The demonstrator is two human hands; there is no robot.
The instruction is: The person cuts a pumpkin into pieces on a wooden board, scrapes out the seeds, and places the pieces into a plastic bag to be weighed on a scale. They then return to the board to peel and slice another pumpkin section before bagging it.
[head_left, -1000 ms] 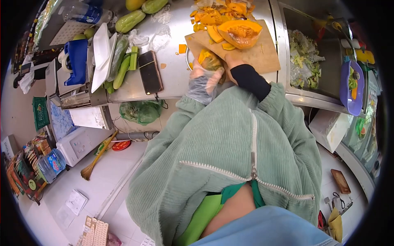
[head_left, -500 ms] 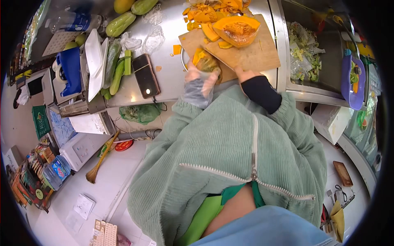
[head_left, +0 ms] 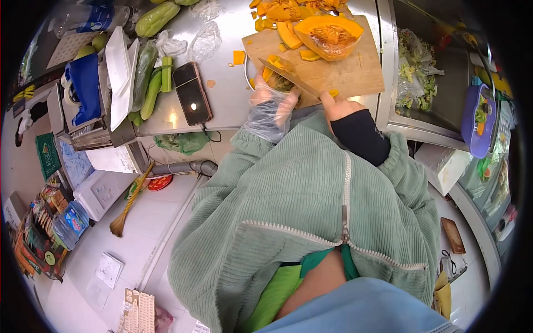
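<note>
In a clear plastic glove, my left hand is closed around a pumpkin piece with mottled rind, at the near left corner of the wooden board. My right hand, bare below a black cuff, grips a knife. The blade slants up and left across the piece in my left hand; its handle is mostly hidden in my fist. Farther back on the board lie a large cut pumpkin section with seeds showing and an orange wedge.
Left of the board are a phone, green stalks, a cucumber-like vegetable, white foam trays and crumpled plastic. A sink with vegetable scraps and a purple basket are at right.
The knife blade has risen and now lies across the held piece, where before it was lower beside it. A small orange slice now shows near my right hand. The view has shifted slightly.
</note>
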